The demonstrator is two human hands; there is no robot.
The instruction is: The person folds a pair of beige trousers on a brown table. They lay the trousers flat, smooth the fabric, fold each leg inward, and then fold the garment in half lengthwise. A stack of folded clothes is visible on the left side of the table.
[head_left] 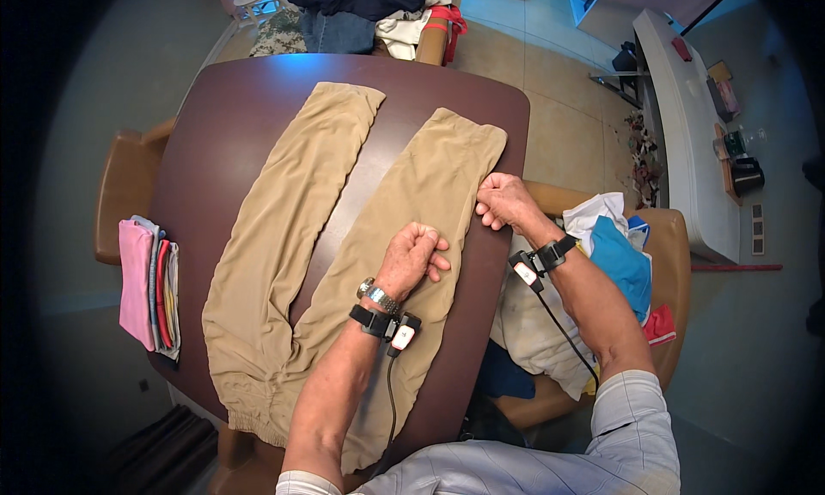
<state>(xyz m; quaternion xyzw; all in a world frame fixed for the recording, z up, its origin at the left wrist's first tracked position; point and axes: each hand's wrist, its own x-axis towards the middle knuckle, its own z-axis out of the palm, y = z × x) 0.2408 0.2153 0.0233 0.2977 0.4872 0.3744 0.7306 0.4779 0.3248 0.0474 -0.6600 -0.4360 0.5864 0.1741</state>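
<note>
A pair of tan trousers [284,203] lies spread on the dark brown table, waistband toward me and both legs stretching away. Over the right-hand leg is my left hand [412,259], its fingers curled in; whether cloth is pinched in them is hidden. My right hand [509,204] is closed at the outer edge of that same leg, thumb and fingers pinching the fabric. Creases run along both legs, and the elastic waistband [258,426] is gathered at the near end. My left forearm covers part of the waist area.
Folded clothes [146,289] are stacked at the table's left edge. A brown chair [679,271] on the right holds a loose pile of clothes [619,246]. More clothing [344,18] lies beyond the far edge. A white counter [687,134] stands at far right.
</note>
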